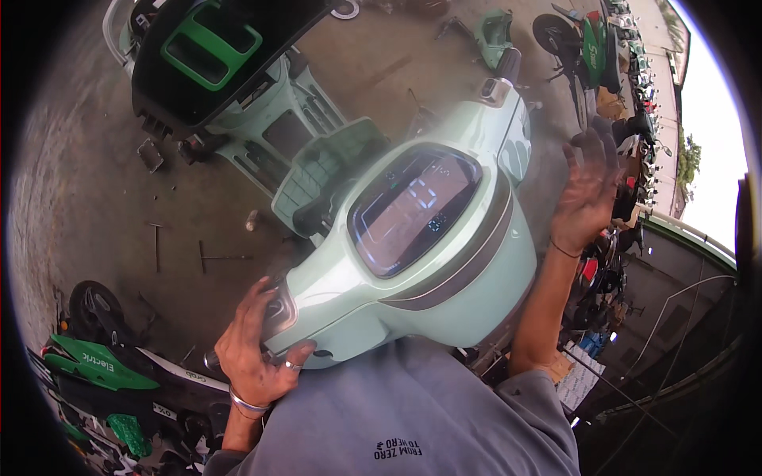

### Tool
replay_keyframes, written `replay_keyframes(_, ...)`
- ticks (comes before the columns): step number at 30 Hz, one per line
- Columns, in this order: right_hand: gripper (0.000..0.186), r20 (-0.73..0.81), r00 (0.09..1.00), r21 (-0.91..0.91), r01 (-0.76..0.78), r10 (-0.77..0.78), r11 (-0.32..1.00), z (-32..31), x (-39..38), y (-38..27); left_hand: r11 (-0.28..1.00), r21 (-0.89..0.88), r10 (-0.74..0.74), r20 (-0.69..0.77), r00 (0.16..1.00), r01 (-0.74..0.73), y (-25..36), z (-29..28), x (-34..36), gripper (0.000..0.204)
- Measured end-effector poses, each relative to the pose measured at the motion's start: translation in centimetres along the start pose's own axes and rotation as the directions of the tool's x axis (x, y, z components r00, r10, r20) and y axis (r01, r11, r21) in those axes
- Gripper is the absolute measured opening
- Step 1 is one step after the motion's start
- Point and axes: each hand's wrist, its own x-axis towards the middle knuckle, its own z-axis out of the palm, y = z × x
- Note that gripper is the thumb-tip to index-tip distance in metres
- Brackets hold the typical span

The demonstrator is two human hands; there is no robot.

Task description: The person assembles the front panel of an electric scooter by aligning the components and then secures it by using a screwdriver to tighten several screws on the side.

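A pale mint scooter handlebar cowl (460, 301) slants across the middle, its display (413, 210) lit. My left hand (258, 353) wraps round the cowl's lower-left end at the silver switch housing (278, 305), thumb underneath. My right hand (586, 186) is raised in the air right of the cowl, fingers apart and blurred by motion, touching nothing that I can see. The right handlebar grip (509, 65) points up toward the top of the view. Behind the cowl are a mint front panel (321, 170) and a black seat base with a green insert (210, 51).
Green-and-black scooters (103, 365) stand at lower left and upper right (591, 55). A long row of scooters (643, 111) runs along the right. T-handled tools (226, 256) and a loose mint part (494, 40) lie on the concrete floor (95, 214). Cartons (575, 377) sit at lower right.
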Motion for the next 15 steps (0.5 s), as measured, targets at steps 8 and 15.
replay_keyframes(8, 0.05, 0.029, 0.999, 0.119, -0.035, 0.032, 0.992, -0.6, 1.9, 10.6, 0.99, 0.066, -0.136, 0.218, 0.966, 0.124, 1.1, -0.6, 1.9, 0.071)
replay_keyframes(15, 0.052, -0.086, 0.969, 0.456, -0.168, 0.231, 0.874, 1.0, 0.9, 12.9, 0.963, -0.207, -0.084, 0.382, 0.92, 0.174, 4.3, 0.6, 15.4, 0.078)
